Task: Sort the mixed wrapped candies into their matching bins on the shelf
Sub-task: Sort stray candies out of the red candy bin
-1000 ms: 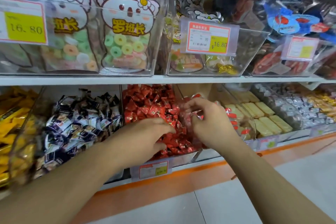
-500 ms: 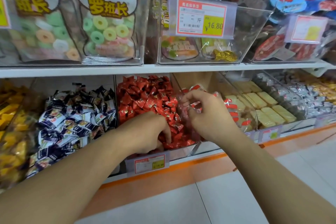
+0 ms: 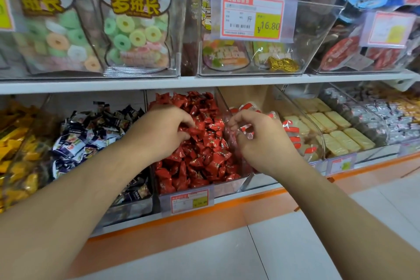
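At frame centre, the left hand (image 3: 163, 130) pinches a red candy (image 3: 196, 130) over the red-candy bin (image 3: 204, 188). Just right, the right hand (image 3: 261, 136) grasps a clear red-and-white candy (image 3: 246, 130).

Red candies (image 3: 204, 143): glossy crinkled foil-like wrap. Bins (image 3: 302, 120): clear smooth plastic w/ glare. Ring-sweet bags (image 3: 134, 29): shiny clear film. Price tag (image 3: 252, 17): paper in plastic sleeve. Shelf edge (image 3: 113, 85): smooth white, matt. Floor (image 3: 204, 257): smooth pale tile.

light: bright, even, soft shadows | glare: clear bin fronts (image 3: 318, 36) | edges: wide-angle curved, soft
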`<state>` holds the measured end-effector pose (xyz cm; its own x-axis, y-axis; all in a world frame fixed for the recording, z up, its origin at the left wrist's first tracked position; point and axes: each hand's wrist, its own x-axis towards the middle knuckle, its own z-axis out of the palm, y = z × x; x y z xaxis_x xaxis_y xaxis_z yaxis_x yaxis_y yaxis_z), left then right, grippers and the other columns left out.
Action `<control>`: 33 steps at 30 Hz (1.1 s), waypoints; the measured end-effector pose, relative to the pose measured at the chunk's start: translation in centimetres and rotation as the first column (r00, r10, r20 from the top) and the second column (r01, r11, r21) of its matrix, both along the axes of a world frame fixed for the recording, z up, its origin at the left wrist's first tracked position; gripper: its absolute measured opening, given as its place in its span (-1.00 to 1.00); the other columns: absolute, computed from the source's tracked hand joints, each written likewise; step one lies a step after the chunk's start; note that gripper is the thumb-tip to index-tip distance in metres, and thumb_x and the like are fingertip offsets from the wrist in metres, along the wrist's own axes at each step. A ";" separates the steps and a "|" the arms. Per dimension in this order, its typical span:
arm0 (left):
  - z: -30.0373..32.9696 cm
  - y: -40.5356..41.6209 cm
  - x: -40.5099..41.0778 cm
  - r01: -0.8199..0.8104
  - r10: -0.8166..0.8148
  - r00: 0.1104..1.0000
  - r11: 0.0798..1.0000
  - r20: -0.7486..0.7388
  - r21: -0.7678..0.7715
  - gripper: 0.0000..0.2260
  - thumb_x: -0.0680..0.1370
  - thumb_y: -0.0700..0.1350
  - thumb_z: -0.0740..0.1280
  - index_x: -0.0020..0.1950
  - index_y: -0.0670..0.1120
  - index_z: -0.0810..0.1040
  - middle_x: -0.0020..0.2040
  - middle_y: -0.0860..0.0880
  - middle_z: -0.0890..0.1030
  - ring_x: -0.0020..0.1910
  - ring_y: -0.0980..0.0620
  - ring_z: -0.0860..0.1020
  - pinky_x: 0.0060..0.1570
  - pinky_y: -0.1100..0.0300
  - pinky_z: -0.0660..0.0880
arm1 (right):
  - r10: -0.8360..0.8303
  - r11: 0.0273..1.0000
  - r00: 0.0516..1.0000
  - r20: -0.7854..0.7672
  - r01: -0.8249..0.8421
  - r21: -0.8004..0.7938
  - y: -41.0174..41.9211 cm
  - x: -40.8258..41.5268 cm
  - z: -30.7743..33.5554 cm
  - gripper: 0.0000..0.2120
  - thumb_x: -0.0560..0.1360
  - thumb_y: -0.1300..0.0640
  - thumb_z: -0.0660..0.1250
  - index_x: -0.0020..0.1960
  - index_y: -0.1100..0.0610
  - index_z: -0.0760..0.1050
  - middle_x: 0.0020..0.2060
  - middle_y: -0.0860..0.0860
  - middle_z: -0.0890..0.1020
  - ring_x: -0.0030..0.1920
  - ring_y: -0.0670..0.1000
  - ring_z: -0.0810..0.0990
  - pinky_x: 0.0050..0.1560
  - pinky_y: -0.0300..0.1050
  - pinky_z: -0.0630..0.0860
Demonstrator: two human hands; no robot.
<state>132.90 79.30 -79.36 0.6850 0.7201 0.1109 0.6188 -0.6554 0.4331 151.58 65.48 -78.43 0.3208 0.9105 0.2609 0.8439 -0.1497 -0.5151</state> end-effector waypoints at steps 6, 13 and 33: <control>-0.3 -1.2 0.1 0.107 -0.090 0.975 0.991 -0.201 0.077 -0.61 0.60 0.07 0.41 0.43 0.27 0.50 0.56 0.20 0.30 0.53 0.01 0.32 0.49 -0.17 0.30 | 0.044 0.999 0.992 0.118 -0.045 0.008 0.3 -0.2 -0.3 -0.74 0.52 0.33 0.33 0.09 0.06 0.64 -0.02 -0.08 0.68 0.05 -0.08 0.58 0.01 -0.63 0.26; -0.5 -1.1 -2.6 0.129 -0.122 0.985 0.990 -0.121 0.051 -0.62 0.62 0.03 0.38 0.43 0.27 0.48 0.50 0.29 0.34 0.53 0.07 0.27 0.56 0.03 0.15 | 0.313 0.916 0.945 -0.097 -0.328 -0.232 0.8 -2.9 -1.1 -0.61 0.56 0.37 0.25 0.04 -0.06 0.70 -0.09 -0.20 0.71 -0.06 -0.27 0.62 -0.04 -0.45 0.51; -2.1 -0.2 -6.2 0.338 -0.318 0.928 0.937 -0.194 0.084 -0.71 0.69 0.08 0.17 0.34 0.33 0.54 0.37 0.41 0.42 0.45 0.38 0.16 0.54 0.17 -0.21 | 0.288 0.887 0.912 -0.292 -0.369 -0.277 2.4 -2.8 -1.4 -0.39 0.49 0.54 0.10 0.16 -0.02 0.69 0.01 -0.14 0.72 0.02 -0.12 0.68 -0.01 -0.27 0.59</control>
